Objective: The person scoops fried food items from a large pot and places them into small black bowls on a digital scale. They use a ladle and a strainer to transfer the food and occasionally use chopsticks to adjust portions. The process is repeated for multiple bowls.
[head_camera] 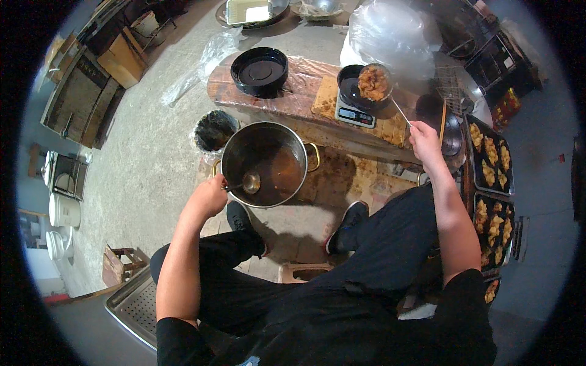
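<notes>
My right hand (425, 142) grips the thin handle of a strainer ladle (374, 82) heaped with brown fried pieces. The ladle is over a black round pan (349, 87) on a digital kitchen scale (355, 118); whether they touch I cannot tell. In my left hand (207, 196) is the dark handle of a metal ladle (251, 182), its bowl inside a large pot (262, 128) with gold-coloured side handles. Brownish liquid seems to cover the pot's bottom. Cardboard (324, 103) lies under the scale on a low wooden bench (219, 84).
More black round pans (259, 71) sit at the bench's left end. A lined bucket (216, 131) stands beside the pot. Trays of golden fried pieces (490, 151) line my right side. A large plastic bag (389, 39) rises behind the scale. A perforated metal tray (137, 311) is at lower left.
</notes>
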Tool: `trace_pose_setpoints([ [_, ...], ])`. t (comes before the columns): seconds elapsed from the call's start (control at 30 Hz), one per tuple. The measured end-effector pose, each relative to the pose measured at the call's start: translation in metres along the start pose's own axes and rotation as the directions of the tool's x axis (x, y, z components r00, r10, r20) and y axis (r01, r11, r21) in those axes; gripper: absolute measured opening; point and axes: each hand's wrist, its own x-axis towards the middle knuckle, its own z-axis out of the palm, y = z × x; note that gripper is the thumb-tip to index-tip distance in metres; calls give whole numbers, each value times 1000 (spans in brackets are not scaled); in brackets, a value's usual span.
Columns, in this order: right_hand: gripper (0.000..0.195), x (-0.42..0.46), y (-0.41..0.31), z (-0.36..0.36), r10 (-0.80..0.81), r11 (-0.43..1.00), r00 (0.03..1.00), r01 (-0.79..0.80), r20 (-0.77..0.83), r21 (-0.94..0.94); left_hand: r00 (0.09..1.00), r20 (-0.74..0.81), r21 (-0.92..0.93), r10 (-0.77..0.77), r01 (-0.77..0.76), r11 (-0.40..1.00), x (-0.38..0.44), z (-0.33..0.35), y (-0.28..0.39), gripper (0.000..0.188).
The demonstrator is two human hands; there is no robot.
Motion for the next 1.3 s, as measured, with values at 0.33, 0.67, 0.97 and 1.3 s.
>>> trace_pose_setpoints([
  [0.33,28,-3,-8,-4,169,964,985,-171,27,205,1000,-3,-2,-2,2,1000,-1,0,5,31],
  [0.67,29,-1,4,2,37,991,997,-28,-72,132,1000,-2,-15,4,-4,1000,1,1,2,32],
  [0.97,29,-2,-5,-1,162,881,986,-166,49,443,999,-23,8,46,-46,999,-1,1,0,33],
  [1.3,29,-17,-15,-14,153,823,980,-196,126,533,1000,-12,-3,20,-20,1000,-3,-2,3,32],
])
